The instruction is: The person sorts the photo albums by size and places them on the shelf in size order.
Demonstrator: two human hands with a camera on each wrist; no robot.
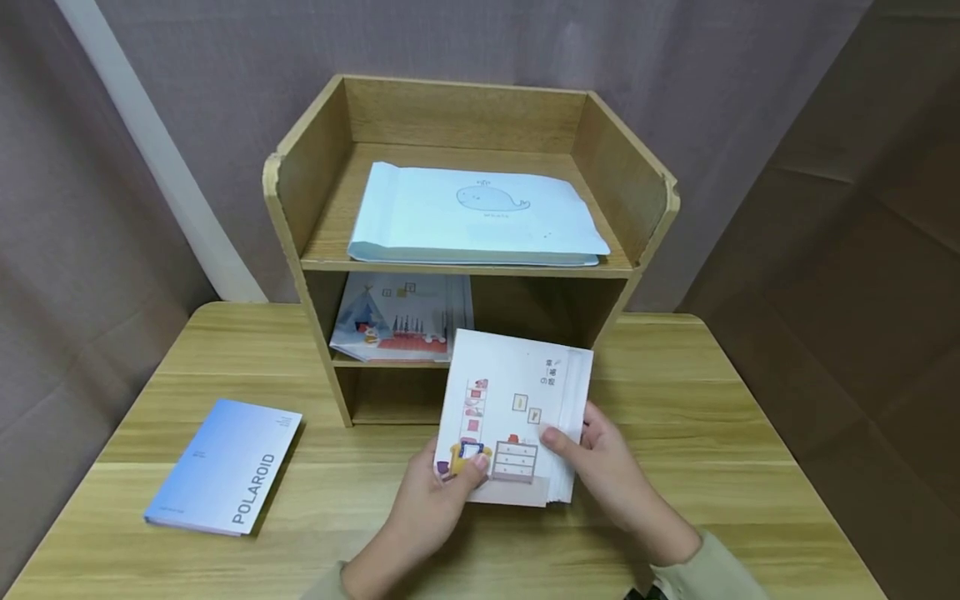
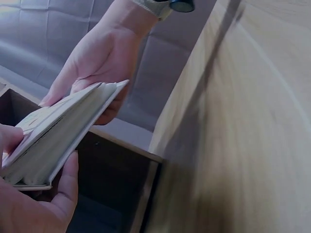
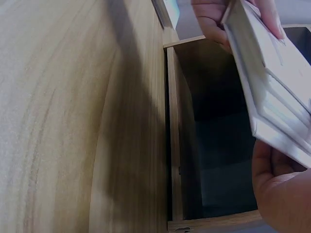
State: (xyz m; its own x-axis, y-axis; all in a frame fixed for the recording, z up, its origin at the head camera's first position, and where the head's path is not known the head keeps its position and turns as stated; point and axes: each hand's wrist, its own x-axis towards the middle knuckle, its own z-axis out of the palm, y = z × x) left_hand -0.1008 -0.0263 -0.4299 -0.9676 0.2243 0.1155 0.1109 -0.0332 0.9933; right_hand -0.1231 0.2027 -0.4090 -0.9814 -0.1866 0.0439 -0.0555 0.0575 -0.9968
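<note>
Both hands hold a white illustrated book [image 1: 506, 392] in front of the wooden shelf, tilted up off the table. Its cover shows a dresser, small frames and a pink shelf drawing. My left hand [image 1: 431, 504] grips the lower left edge, thumb on the cover and fingers beneath. On the other side my right hand [image 1: 611, 471] pinches the right edge, its thumb on the cover. In the left wrist view the page edges of the book [image 2: 63, 133] show between the covers. The right wrist view shows the book [image 3: 272, 92] edge-on, gripped from both sides.
A wooden shelf unit [image 1: 465, 268] stands at the table's back. On its top lies a pale blue whale book [image 1: 480, 212]; a tent-picture book [image 1: 405, 317] lies in the middle compartment. A blue POLAROID book [image 1: 225, 467] rests on the table [image 1: 720, 467] at left.
</note>
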